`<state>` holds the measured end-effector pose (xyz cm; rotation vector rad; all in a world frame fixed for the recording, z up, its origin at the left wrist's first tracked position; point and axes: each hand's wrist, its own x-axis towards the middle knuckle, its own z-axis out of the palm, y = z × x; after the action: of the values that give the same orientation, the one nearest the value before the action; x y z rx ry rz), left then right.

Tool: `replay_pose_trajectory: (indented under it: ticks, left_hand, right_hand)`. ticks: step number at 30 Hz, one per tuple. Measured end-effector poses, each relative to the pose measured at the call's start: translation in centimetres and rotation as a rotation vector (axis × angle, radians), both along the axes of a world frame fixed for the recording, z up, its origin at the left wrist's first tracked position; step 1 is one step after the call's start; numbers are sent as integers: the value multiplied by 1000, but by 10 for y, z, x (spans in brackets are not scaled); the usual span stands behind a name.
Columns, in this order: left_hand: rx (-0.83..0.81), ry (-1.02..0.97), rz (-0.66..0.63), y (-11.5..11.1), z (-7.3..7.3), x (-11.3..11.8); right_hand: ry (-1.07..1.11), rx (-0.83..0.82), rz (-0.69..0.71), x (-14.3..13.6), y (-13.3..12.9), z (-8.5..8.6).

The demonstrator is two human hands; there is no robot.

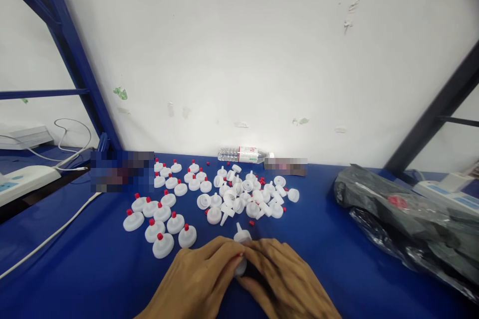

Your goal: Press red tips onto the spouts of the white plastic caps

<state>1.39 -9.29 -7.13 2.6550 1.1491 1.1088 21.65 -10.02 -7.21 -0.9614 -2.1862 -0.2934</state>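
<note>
At the bottom centre my left hand (202, 271) and my right hand (284, 271) meet, both with closed fingers. Between their fingertips is a white plastic nozzle cap (240, 266), mostly covered by the fingers; a small reddish spot shows at the left fingertips. Just beyond the fingers another white nozzle cap (242, 235) points its bare spout up. To the left stand several white nozzle caps with red tips (162, 245). Ahead lies a heap of white nozzle caps without red tips (239, 202), some upright and some tipped over. Small red tips (252, 223) are scattered among them.
A clear labelled bottle (245, 154) lies against the wall. On the right is a crumpled dark plastic bag (404, 229). A white cable (56, 234) crosses the left side, near a power strip (30, 182). Blue frame posts (75, 55) rise at the left.
</note>
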Motion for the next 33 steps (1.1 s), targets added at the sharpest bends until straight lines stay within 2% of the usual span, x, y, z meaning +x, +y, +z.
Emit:
replay_pose_trajectory:
  ticks: [6, 12, 20, 25, 29, 33]
  left_hand:
    - [-62, 43, -29, -2, -3, -1]
    - [-19, 33, -82, -1, -6, -2]
    - [-158, 35, -74, -6, -2, 3]
    - [-233, 30, -23, -11, 2, 5]
    - [-181, -1, -1, -7, 0, 4]
    - [-128, -24, -11, -1, -4, 1]
  right_hand:
    - [57, -1, 34, 0, 2, 0]
    - [33, -168, 90, 4, 4, -8]
    - [95, 33, -13, -2, 1, 0]
    - [67, -70, 18, 1, 2, -6]
    - [62, -200, 29, 10, 5, -18]
    - [42, -187, 17, 17, 6, -22]
